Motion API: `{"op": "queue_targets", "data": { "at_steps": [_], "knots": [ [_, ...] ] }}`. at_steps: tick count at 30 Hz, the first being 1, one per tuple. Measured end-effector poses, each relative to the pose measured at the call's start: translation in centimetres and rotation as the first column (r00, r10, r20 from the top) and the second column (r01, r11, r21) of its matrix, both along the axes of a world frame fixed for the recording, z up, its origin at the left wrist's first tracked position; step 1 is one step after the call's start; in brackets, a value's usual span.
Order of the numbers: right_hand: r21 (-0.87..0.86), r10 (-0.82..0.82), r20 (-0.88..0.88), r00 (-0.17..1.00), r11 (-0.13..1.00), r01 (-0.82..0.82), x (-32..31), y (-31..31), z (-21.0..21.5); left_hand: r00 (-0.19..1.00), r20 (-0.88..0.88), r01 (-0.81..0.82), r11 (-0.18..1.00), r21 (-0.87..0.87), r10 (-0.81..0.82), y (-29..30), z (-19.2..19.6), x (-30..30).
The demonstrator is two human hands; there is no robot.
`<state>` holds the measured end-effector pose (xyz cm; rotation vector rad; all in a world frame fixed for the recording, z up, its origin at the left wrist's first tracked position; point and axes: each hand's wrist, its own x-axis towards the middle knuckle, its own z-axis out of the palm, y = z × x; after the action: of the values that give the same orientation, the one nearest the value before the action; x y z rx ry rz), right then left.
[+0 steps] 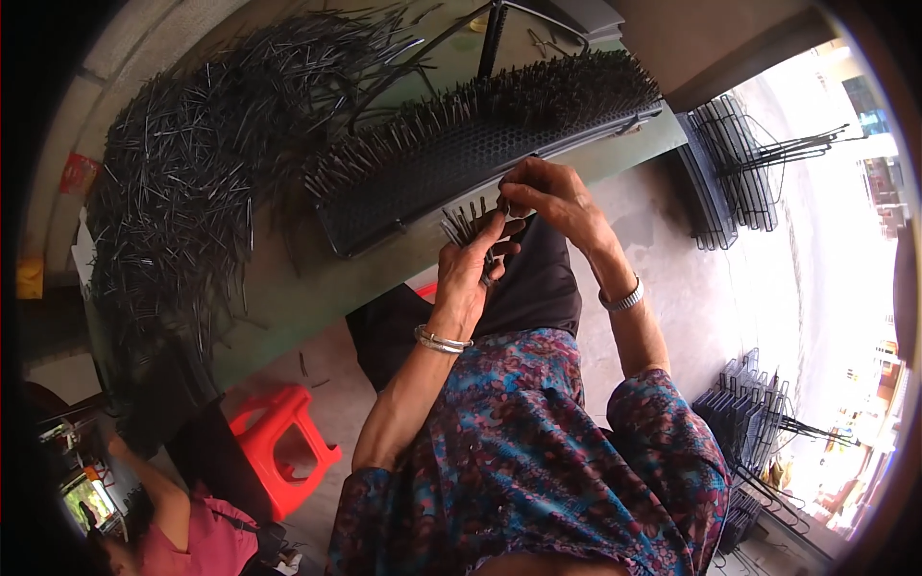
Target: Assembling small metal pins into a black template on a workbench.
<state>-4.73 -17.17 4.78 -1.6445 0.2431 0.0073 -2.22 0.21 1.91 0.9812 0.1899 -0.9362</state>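
The greenish table [288, 322] is heaped at left with loose black strips [182, 163]; beside them a perforated panel [384, 204] is partly filled. A red stool [257, 444] is seen below. A strip bundle [459, 227] is gripped by the left hand [468, 267] near the panel's close edge. Whether anything is pinched by the right hand [560, 200] cannot be told; a co-worker [197, 538] is cut off lower left.

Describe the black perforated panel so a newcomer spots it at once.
Start with the greenish table that fills the upper left. Near its closest edge, right of centre, lies a long black panel with a honeycomb of small holes. Unlike the heap of loose black rods to its left, it is one flat piece, with rods sticking up brush-like along its far side.
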Motion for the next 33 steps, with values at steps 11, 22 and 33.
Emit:
{"op": "queue_targets", "data": {
  "at_steps": [11,22,33],
  "knots": [
    [-0.328,-0.495,0.457,0.739,0.678,0.657,2.4,-3.6,1.8,0.993,-0.090,-0.090,0.990,-0.108,0.080,0.7,-3.5,2.8],
    [-0.423,-0.376,0.487,0.788,0.688,0.590,3.8,-5.0,1.0,0.968,-0.173,-0.203,0.975,-0.096,0.184,0.5,-1.9,2.2],
    [-0.459,-0.337,0.435,0.835,0.715,0.528,3.8,-5.5,1.4,0.964,-0.157,-0.237,0.960,-0.149,0.214,1.0,-3.0,2.1]
  ]
}}
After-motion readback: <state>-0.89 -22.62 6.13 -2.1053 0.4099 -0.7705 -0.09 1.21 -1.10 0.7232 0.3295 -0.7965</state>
